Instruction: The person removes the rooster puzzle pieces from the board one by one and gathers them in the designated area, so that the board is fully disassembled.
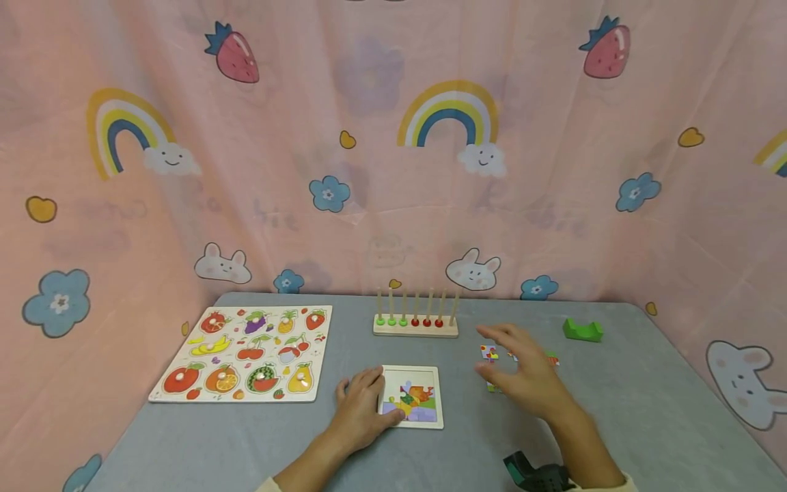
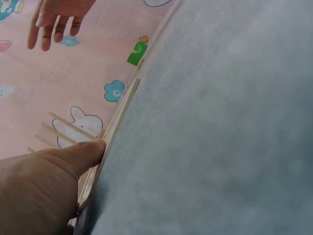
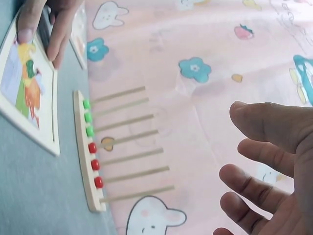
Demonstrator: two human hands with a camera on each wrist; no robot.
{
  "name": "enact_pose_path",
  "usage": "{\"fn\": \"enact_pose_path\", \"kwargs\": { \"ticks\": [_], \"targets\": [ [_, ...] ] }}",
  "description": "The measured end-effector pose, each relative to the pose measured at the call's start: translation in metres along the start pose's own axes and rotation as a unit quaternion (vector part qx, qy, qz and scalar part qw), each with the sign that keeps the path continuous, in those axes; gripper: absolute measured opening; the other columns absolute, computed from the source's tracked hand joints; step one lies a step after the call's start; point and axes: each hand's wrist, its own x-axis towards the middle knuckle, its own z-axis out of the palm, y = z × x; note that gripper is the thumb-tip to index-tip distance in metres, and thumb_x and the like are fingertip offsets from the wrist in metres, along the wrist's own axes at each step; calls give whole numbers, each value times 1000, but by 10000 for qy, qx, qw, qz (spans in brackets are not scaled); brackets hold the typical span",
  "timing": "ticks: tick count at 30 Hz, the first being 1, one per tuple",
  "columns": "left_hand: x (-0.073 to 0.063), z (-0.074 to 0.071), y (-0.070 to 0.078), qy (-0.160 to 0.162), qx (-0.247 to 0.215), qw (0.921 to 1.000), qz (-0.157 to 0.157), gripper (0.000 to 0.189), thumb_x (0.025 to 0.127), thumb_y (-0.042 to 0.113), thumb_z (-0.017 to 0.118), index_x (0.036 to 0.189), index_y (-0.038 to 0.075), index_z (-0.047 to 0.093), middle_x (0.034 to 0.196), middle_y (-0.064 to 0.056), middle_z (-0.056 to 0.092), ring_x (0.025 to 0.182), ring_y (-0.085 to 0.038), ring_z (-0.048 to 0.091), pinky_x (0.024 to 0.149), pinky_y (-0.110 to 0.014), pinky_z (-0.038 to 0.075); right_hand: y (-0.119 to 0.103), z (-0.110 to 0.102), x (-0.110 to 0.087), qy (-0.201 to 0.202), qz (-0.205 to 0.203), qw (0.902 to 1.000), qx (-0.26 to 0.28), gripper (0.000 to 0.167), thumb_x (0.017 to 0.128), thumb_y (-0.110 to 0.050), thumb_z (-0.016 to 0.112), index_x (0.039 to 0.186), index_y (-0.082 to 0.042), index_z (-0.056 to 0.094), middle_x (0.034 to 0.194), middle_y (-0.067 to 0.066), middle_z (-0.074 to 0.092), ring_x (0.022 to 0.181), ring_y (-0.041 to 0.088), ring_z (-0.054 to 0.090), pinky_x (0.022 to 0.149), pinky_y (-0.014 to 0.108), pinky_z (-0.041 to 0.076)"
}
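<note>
A square jigsaw puzzle board (image 1: 410,377) with a pale wooden frame lies on the table, several coloured pieces (image 1: 418,403) fitted in its lower part. My left hand (image 1: 361,413) holds the board by its left side, thumb on the near edge and fingers by the far left corner. My right hand (image 1: 530,372) is raised over the loose puzzle pieces (image 1: 489,352) to the right, its fingers spread and slightly bent around nothing. It partly hides those pieces. In the right wrist view, the thumb and fingers of the right hand (image 3: 269,171) stand apart.
A fruit peg puzzle (image 1: 246,355) lies at the left. Behind the board stands a wooden peg rack (image 1: 415,328) with green and red beads. A green notched block (image 1: 583,331) sits at the back right. A patterned pink curtain (image 1: 393,225) hangs behind the grey table.
</note>
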Motion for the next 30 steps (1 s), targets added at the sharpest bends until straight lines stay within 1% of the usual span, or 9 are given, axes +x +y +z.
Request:
{"fn": "enact_pose_path", "kwargs": {
  "ticks": [5,8,12,17,24,30],
  "targets": [
    [0,0,0,4,16,10000,37,66,74,40,81,120,-3,63,133,-16,54,124,-32,44,95,-65,21,-7,11,5,-17,-238,9997,37,52,80,-15,79,127,-2,61,117,4,60,110,27,51,85,53,41],
    [0,-1,1,-17,0,10000,27,66,74,40,81,120,-3,63,133,-16,54,124,-32,44,95,-65,22,-11,18,7,-57,-242,9994,242,53,80,-12,79,128,-3,61,118,5,59,111,27,49,85,54,40],
    [0,-1,1,-22,-19,10000,16,66,74,40,81,120,-3,63,133,-16,54,124,-32,44,95,-65,21,-17,27,9,-109,-149,9985,525,55,79,-8,79,130,-4,60,118,6,58,113,27,47,87,54,39],
    [0,-1,1,-20,-38,10000,-3,66,74,40,81,121,-3,63,133,-16,54,124,-33,45,95,-65,21,-21,40,11,-157,-75,9983,558,55,78,-10,80,129,-4,60,118,3,59,114,27,49,88,56,40],
    [0,-1,1,-14,-66,10000,-30,68,74,40,81,123,-4,62,133,-16,54,124,-33,45,95,-65,21,-21,58,14,-294,-174,9959,835,53,82,-11,77,132,-7,59,116,0,57,112,26,48,88,56,39],
    [1,-2,1,-70,-64,9999,-43,68,75,40,81,124,-5,61,134,-16,53,124,-33,44,95,-66,21,-16,71,13,-278,-213,9962,801,53,81,-12,77,131,-5,59,113,-1,57,108,26,49,87,55,40]
  ]
}}
